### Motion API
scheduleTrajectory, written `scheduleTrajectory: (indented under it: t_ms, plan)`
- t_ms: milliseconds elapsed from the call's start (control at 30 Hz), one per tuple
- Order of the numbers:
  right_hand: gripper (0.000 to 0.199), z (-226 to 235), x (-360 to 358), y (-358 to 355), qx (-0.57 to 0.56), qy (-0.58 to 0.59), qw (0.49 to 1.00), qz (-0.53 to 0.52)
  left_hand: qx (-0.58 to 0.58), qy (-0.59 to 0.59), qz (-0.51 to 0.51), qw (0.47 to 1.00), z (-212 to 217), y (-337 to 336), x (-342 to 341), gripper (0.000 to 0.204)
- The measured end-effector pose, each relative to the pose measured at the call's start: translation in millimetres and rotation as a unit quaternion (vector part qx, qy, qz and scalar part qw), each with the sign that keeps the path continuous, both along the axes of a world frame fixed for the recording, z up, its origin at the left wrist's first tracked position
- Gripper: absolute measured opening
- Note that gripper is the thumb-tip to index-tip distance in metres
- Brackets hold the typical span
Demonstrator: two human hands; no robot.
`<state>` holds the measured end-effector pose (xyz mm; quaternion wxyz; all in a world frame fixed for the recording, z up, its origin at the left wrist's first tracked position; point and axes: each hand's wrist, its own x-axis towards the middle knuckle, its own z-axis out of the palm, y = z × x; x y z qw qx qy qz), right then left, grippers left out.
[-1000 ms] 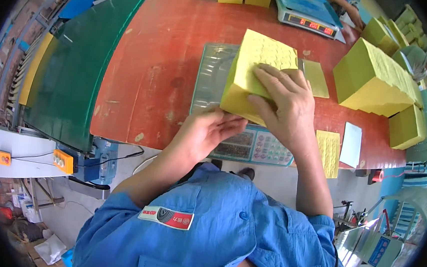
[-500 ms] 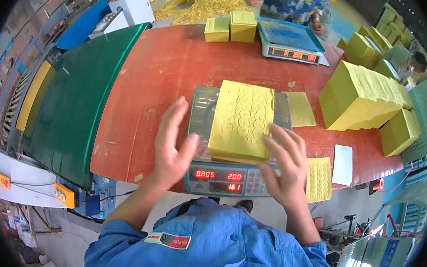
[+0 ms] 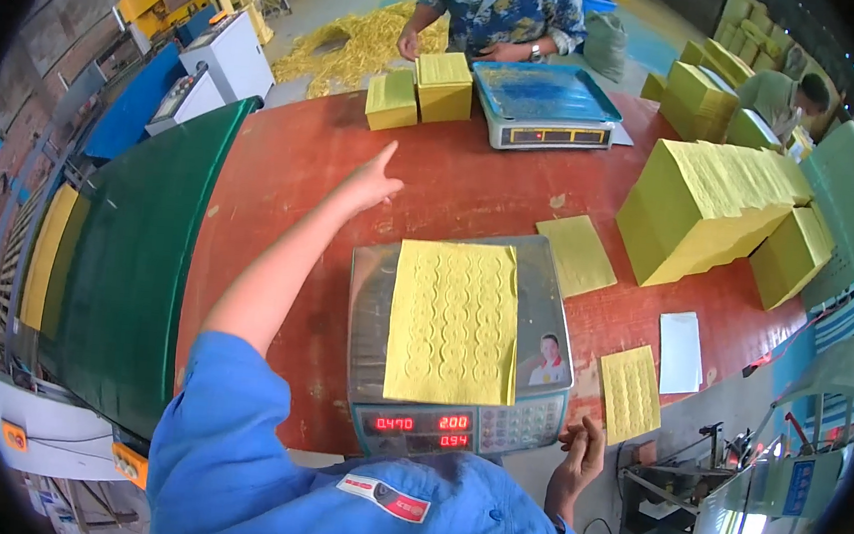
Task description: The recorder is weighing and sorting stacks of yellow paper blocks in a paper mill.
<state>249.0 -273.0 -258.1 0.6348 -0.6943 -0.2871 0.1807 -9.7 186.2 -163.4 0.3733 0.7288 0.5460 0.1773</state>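
The yellow paper stack (image 3: 454, 324) lies on the pan of the scale (image 3: 548, 297); for a sound reading, keeping both hands clear seems advisable. The right hand (image 3: 581, 455), half-curled and apparently empty, is beside the scale's near right corner. The left hand (image 3: 368, 184), empty, index finger extended, is over the bench (image 3: 283, 185), near two yellow paper blocks (image 3: 393, 102).

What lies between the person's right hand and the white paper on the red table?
In the head view, a yellow embossed sheet lies between the right hand and the white paper.
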Motion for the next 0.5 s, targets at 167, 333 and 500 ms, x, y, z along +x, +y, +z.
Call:
scheduleTrajectory:
  t_ms: [167,333,500]
  plan:
    - [0.019,-14.1,-4.8,10.9,-0.007,0.010,0.998,-0.069,-0.004,0.045,-0.025,0.999,-2.5,58.1,53.4,0.090]
    - [0.016,-18.2,-3.5,17.0,-0.002,0.000,0.998,-0.071,0.157,0.192,0.040,0.968,-24.2,140.5,78.6,0.080]
    - [0.016,-22.9,-5.2,23.0,-0.016,0.010,0.994,-0.107,0.381,0.204,0.078,0.898,-25.2,186.0,105.7,0.028]
